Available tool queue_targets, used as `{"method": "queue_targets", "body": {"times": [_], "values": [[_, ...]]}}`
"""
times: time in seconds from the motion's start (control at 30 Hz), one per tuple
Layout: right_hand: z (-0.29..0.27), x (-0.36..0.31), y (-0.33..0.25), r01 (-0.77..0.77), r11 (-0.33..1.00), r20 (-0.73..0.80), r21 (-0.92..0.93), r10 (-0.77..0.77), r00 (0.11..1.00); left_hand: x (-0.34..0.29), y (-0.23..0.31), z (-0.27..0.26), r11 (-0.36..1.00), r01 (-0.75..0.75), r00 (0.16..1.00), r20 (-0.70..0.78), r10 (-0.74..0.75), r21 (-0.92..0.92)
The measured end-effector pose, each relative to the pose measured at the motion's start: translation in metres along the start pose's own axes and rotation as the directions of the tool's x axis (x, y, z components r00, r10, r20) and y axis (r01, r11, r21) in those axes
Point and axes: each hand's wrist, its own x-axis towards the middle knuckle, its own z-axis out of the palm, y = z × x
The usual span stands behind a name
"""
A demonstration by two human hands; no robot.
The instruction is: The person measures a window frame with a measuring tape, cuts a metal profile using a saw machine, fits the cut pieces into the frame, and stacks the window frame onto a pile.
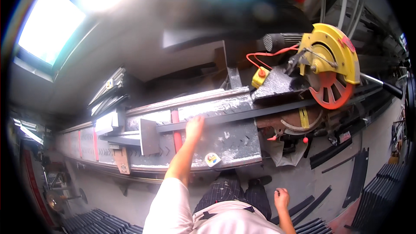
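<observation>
My left hand is closed over a long dark grey bar lying along the work bench. The bar's left end meets an upright grey stop plate. Its right part runs toward a yellow cut-off saw, whose orange-red slotted disc stands over or beside it; which of the two I cannot tell. Low at my right side hangs my right hand, fingers curled in, with nothing showing in them. A round-cornered white and yellow tape measure rests on the bench near its front edge.
The saw has a black-gripped handle pointing right and a yellow switch box on an orange cord. Dark strips lie on the floor at right. Stacks of dark bars stand lower right and lower left. Silver profiles lie behind the bench.
</observation>
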Motion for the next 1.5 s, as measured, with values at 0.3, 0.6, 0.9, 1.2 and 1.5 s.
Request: {"method": "queue_targets", "body": {"times": [0.3, 0.6, 0.9, 1.2, 1.5], "values": [[-0.025, -0.061, 0.103, -0.174, 0.976, 0.064, 0.133, 0.167, 0.984, -0.079, 0.128, -0.020, 0.860, 0.495, 0.749, 0.440, -0.496, 0.126], [-0.087, -0.200, 0.274, -0.443, 0.889, -0.080, 0.113, 0.453, 0.888, -0.111, 0.215, -0.020, 0.872, 0.432, 0.855, 0.206, -0.477, 0.228], [-0.140, -0.213, 0.292, -0.334, 0.695, -0.314, 0.636, 0.630, 0.711, -0.134, 0.614, -0.017, 0.534, 0.780, 0.326, 0.940, 0.097, -0.326], [-0.292, -0.114, 0.349, 0.001, 0.719, -0.531, 0.695, 0.512, 0.676, -0.144, 0.890, -0.036, 0.451, 0.828, -0.069, 0.737, 0.672, -0.334], [-0.425, -0.161, 0.541, -0.329, 0.471, -0.204, 0.819, 0.774, 0.600, -0.121, 1.163, -0.069, 0.808, 0.430, -0.425, 0.699, 0.576, -0.404]]}}
